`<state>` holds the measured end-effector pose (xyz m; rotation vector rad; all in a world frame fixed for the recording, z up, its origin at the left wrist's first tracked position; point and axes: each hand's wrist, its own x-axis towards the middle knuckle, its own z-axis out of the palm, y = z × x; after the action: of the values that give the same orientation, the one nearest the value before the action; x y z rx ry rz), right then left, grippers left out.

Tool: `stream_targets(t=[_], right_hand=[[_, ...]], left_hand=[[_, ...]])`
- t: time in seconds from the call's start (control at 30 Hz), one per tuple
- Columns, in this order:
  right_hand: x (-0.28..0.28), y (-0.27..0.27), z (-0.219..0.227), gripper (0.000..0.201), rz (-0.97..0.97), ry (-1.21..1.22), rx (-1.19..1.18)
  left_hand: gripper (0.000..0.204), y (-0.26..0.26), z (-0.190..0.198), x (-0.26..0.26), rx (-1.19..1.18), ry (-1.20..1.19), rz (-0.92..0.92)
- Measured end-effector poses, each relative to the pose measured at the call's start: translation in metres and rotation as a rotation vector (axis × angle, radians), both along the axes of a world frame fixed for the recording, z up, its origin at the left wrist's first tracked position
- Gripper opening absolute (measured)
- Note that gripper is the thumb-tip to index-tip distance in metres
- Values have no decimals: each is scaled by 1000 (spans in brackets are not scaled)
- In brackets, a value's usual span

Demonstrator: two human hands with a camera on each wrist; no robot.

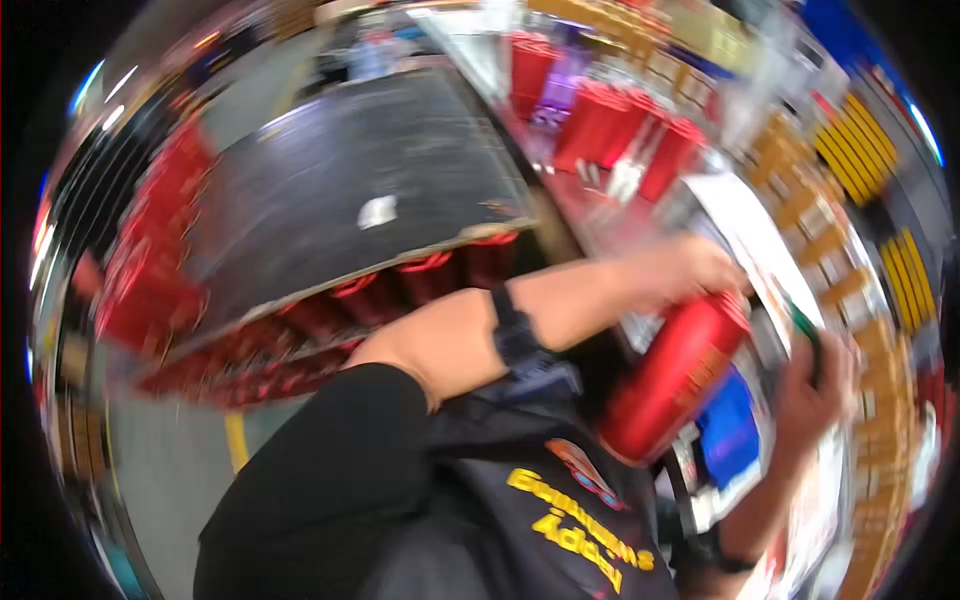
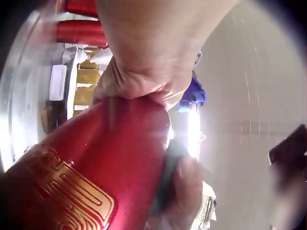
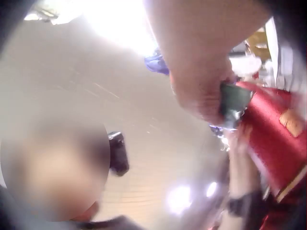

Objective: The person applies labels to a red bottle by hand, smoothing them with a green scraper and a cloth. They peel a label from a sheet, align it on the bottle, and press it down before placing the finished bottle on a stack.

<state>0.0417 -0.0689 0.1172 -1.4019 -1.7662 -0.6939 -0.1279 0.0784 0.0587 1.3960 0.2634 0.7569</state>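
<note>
My left hand [image 1: 700, 270] grips the upper end of a shiny red cylinder [image 1: 675, 380] with gold markings, tilted in front of my torso. From the left wrist view, that hand [image 2: 144, 72] is bent over the end of the cylinder [image 2: 120, 148]. My right hand [image 1: 815, 390], to the cylinder's right, has its fingers round a dark green item [image 1: 805, 325]. The right wrist view shows the green item [image 3: 234, 103] in my right hand [image 3: 201, 91], close to the end of the red cylinder [image 3: 278, 134]. Blur hides whether they touch.
A dark board [image 1: 350, 170] lies over rows of red cylinders [image 1: 370, 295] on the left. More red cylinders [image 1: 600, 125] stand beyond my hands, near a purple one [image 1: 560, 85]. A blue item [image 1: 730, 425] lies below my hands, and brown cartons [image 1: 850, 290] line the right.
</note>
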Motion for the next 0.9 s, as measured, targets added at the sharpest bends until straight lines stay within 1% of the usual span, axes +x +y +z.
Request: stream_targets(t=[0.03, 0.07, 0.1, 0.13, 0.2, 0.23, 0.27, 0.33, 0.37, 0.43, 0.47, 0.5, 0.53, 0.6, 0.67, 0.73, 0.77, 0.8, 0.87, 0.9], right_hand=[[11, -5, -7, 12, 66, 263, -44], [2, -9, -4, 12, 242, 532, -147], [5, -12, -9, 14, 296, 499, -187], [6, -8, -12, 17, 330, 461, -217], [-14, 2, -11, 17, 342, 437, -243], [-21, 4, -13, 17, 336, 431, -250], [-31, 9, -12, 17, 372, 438, -276], [-42, 23, -13, 17, 423, 458, -322], [-47, 27, -14, 17, 409, 455, -356], [-61, 35, -16, 13, 462, 469, -357], [-66, 37, -19, 11, 486, 477, -356], [-64, 38, -22, 12, 488, 509, -397], [-64, 39, -23, 12, 474, 503, -387], [-63, 42, -24, 13, 442, 489, -363], [-61, 44, -26, 13, 426, 514, -382], [-59, 45, -26, 13, 441, 547, -427], [-59, 46, -27, 13, 432, 531, -422], [-57, 48, -28, 13, 423, 514, -418], [-53, 50, -30, 13, 411, 497, -413], [-50, 51, -31, 13, 407, 495, -415]], left_hand=[[30, -6, 7, -12, -10, -33, 12], [29, -17, 23, -36, -119, -47, 46], [27, -15, 24, -54, -113, -91, 63], [25, -13, 26, -73, -69, -154, 166], [23, -19, 49, -139, 221, -134, 443], [23, -24, 58, -171, 271, -75, 606], [23, -29, 69, -208, 315, -17, 771], [23, -32, 84, -279, 298, 56, 1017], [24, -41, 97, -310, 386, 141, 1186], [35, -25, 104, -399, 519, 325, 1408], [45, -20, 109, -435, 540, 602, 1663], [43, -36, 120, -465, 821, 948, 1738], [46, -43, 125, -490, 789, 1015, 1853], [40, -41, 118, -563, 800, 1194, 2110], [54, -53, 119, -612, 592, 1443, 2131], [58, -58, 117, -639, 337, 1525, 2246], [58, -61, 110, -649, 359, 1601, 2297], [55, -63, 108, -653, 290, 1615, 2277], [53, -67, 101, -660, 233, 1697, 2257], [49, -69, 103, -654, 143, 1719, 2205]])
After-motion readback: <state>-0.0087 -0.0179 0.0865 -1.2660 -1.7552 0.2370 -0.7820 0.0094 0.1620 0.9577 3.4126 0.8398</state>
